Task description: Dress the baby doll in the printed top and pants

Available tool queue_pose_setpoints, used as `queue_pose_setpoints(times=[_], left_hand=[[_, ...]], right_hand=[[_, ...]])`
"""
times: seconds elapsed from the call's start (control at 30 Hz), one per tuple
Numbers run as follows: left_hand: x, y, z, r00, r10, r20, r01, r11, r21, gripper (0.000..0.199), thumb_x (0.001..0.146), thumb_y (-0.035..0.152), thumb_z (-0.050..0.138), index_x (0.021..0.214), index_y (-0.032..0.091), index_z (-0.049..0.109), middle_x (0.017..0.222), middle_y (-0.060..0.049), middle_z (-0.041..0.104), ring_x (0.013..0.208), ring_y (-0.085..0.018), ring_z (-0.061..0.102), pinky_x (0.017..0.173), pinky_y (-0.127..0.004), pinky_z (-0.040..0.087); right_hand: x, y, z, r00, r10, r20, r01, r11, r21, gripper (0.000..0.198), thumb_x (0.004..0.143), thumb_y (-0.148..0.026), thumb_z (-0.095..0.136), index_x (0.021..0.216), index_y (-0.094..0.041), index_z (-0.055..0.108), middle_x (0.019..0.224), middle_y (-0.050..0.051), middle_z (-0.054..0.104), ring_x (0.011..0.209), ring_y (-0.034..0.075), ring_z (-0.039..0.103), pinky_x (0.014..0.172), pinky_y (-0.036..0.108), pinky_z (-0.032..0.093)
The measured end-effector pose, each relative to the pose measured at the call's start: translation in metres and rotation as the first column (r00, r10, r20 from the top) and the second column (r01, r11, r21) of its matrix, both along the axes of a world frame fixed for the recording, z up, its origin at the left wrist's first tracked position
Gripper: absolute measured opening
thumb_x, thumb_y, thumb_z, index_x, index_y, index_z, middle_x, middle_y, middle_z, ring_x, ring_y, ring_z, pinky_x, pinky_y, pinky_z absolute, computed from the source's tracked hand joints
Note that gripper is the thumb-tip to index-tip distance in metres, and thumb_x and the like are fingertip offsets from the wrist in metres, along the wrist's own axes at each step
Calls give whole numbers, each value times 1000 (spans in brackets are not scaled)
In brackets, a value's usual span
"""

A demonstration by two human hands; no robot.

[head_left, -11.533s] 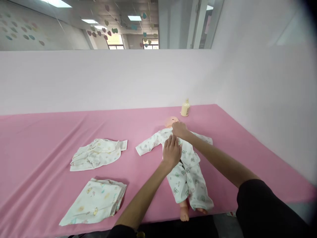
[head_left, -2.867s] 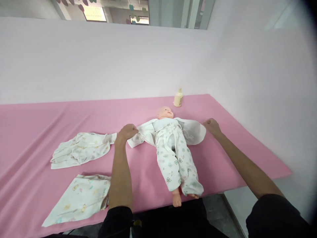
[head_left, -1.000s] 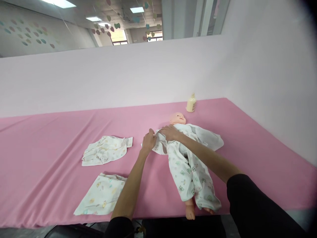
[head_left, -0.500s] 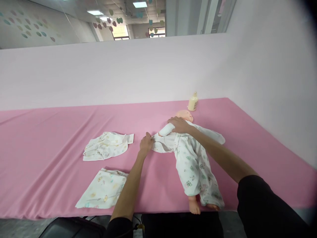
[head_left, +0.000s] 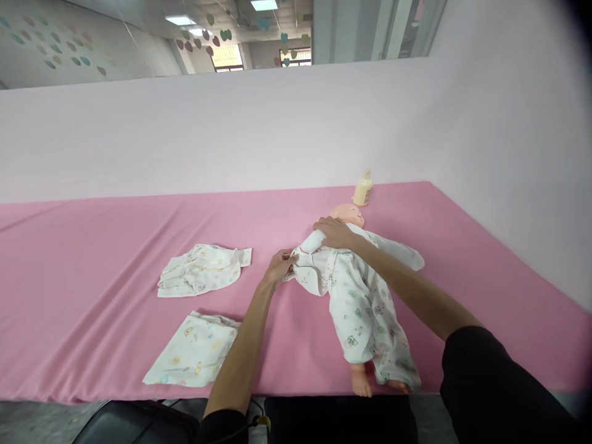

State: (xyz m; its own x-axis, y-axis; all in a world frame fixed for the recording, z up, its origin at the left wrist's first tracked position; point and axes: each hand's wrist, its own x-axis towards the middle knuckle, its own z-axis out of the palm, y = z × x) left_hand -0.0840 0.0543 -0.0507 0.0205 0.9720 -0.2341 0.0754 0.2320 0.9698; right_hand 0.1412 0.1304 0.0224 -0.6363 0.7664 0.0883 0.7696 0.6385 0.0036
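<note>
A baby doll [head_left: 348, 214] lies on its back on the pink-covered table, its head at the far end and bare feet at the near edge. It wears white printed pants [head_left: 354, 308]. A white baby shirt [head_left: 309, 277] lies partly around its upper body, one side spread out leftward. My left hand [head_left: 280, 266] pinches this shirt's outer edge, by the end of the doll's arm. My right hand [head_left: 336, 234] curls over the doll's upper arm near the shoulder; the white-covered arm [head_left: 313, 241] sticks out below my fingers. My right palm hides part of the chest.
A pale yellow pump bottle [head_left: 363, 190] stands beyond the doll's head. To the left lie a small white printed shirt [head_left: 201, 271] and a folded white printed cloth [head_left: 192, 351]. The pink table cover [head_left: 92, 265] meets white walls behind and at right. A black chair [head_left: 134, 425] stands below.
My left hand has moved slightly right, toward the doll's arm, bunching the shirt's edge. The doll's hand, seen earlier, is now covered. My right hand stays on the upper arm.
</note>
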Motion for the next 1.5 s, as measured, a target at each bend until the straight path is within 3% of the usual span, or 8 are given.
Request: queue_pose_setpoints(times=[0.17,0.37,0.53,0.67,0.8,1.0,1.33,1.5], left_hand=[[2,6,-12,992,127,-11,-126,990,69,38,81,37,70,109,12,63,101,-10,67,76,-14,63,62,-25,52],[-1,8,-16,972,233,-18,-227,961,158,38,77,43,71,100,13,67,95,-8,68,74,-14,61,60,-24,49],[3,9,-11,969,248,-20,-240,952,189,40,79,40,67,106,11,67,85,-7,68,67,-12,58,60,-24,47],[3,8,-11,962,256,-95,-230,947,224,42,74,39,73,106,12,68,94,-8,67,75,-13,59,64,-24,46],[-3,7,-16,910,221,-349,-133,957,259,45,74,46,73,103,12,68,97,-9,66,80,-15,59,65,-24,42],[-8,7,-18,728,97,-679,91,968,235,50,89,62,46,93,16,66,81,-6,64,75,-18,56,63,-26,32],[-25,7,-11,791,-50,-610,204,961,185,37,87,54,49,77,19,55,64,3,50,62,-13,45,59,-24,32],[-39,5,-8,846,-146,-512,252,957,144,44,83,61,50,71,19,47,62,4,42,58,-11,39,55,-23,31]], right_hand=[[-27,-6,-10,984,84,160,-99,991,92,41,82,-23,63,121,-12,56,121,18,59,112,33,54,94,43,38],[-67,-12,-31,964,146,223,-171,980,100,33,89,-9,48,120,-13,58,118,16,63,107,27,59,89,38,40],[-69,-5,-41,963,161,216,-183,979,88,31,92,-26,53,121,-16,60,118,14,65,111,29,57,91,39,38],[-66,-3,-40,964,163,210,-186,978,93,34,90,-34,57,118,-17,63,114,15,67,107,30,58,91,40,37],[-64,-7,-31,957,160,243,-186,979,87,35,87,-35,60,118,-18,66,112,15,66,105,30,58,90,39,35],[-59,-9,-19,958,153,244,-178,980,86,33,90,-37,54,115,-23,70,107,14,67,102,31,58,90,41,32],[-63,-10,-12,938,149,313,-175,983,55,39,86,-42,64,120,-24,67,125,16,61,111,31,56,90,41,35],[-62,-11,-12,942,147,302,-161,987,21,33,89,-38,59,119,-25,65,115,11,68,108,29,59,89,40,36]])
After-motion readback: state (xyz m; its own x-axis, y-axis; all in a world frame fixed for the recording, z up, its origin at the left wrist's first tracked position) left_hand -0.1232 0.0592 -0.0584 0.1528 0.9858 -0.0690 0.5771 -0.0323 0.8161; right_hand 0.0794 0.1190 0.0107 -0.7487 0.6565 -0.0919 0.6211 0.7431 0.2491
